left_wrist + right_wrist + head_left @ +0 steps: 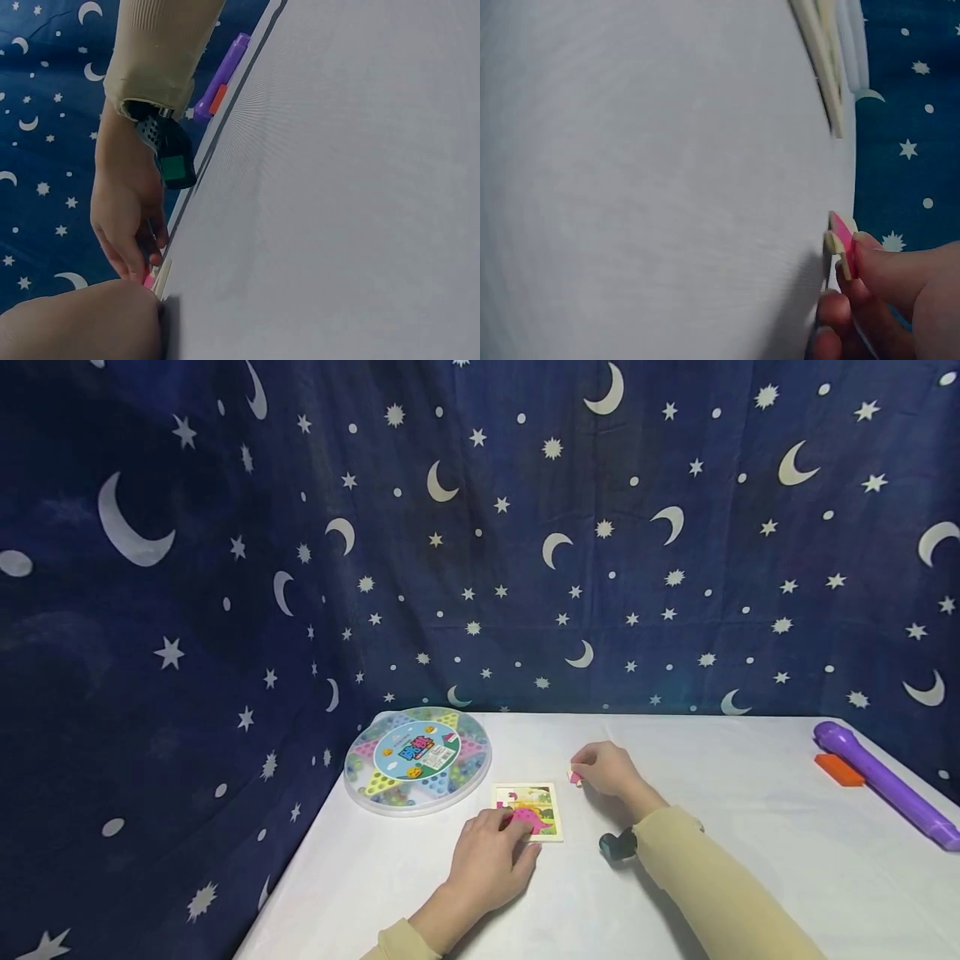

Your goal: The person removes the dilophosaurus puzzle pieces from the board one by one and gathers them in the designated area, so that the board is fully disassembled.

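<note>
A small square dinosaur jigsaw puzzle [553, 791] lies flat on the white table, with a pale frame and a pink dinosaur picture. My left hand [487, 864] rests over its near left corner, its bent fingers touching the board and the thumb by the near edge. To the right of the puzzle, my right hand [609, 768] pinches a pink-and-cream puzzle piece [843, 238] between thumb and fingers, apart from the board. In the left wrist view the left hand [82, 319] hides most of the puzzle.
A round, clear-lidded Chinese checkers set [417, 760] sits behind and left of the puzzle. Toward the table's right edge lie a purple stick-shaped thing [888, 783] and an orange block [839, 770]. Star-and-moon curtains [495, 552] hang behind and at left.
</note>
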Tool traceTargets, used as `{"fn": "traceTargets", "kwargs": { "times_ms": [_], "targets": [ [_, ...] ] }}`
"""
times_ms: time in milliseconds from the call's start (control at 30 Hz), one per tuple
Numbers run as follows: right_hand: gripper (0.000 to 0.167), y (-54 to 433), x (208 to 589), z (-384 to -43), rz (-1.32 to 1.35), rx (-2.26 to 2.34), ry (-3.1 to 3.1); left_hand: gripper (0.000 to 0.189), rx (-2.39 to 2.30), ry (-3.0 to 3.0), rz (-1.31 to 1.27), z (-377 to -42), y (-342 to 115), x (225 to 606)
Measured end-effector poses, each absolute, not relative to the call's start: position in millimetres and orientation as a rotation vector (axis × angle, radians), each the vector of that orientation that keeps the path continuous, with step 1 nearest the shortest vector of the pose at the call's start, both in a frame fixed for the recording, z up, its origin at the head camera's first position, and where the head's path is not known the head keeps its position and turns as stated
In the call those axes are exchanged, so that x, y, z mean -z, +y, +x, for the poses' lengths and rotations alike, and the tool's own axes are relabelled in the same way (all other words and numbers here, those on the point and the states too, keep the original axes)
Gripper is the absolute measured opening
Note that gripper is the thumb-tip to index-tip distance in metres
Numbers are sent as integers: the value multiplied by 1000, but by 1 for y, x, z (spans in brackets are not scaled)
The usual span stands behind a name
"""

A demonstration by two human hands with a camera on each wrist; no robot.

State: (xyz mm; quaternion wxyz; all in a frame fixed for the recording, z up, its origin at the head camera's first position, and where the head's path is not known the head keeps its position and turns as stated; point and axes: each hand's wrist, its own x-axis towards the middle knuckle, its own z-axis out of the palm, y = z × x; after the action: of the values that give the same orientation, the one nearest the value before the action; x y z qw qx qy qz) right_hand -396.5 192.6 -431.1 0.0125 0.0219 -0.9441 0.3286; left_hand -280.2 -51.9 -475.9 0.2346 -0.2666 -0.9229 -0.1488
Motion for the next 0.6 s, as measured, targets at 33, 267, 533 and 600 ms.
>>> {"fn": "traceTargets", "kwargs": {
  "times_ms": [33, 267, 533, 600],
  "targets": [
    [12, 192, 432, -396, 78, -994, -2939, 29, 417, -2531, -730, -280, -52, 476],
    [10, 186, 433, -395, 127, -828, -2936, 26, 433, -2502, -730, -281, -52, 475],
    [7, 149, 429, -387, 382, -906, -2988, 27, 415, -2490, -743, -283, -53, 477],
    [9, 140, 428, -385, 453, -898, -3010, 27, 417, -2493, -747, -283, -52, 477]
  ]
}}
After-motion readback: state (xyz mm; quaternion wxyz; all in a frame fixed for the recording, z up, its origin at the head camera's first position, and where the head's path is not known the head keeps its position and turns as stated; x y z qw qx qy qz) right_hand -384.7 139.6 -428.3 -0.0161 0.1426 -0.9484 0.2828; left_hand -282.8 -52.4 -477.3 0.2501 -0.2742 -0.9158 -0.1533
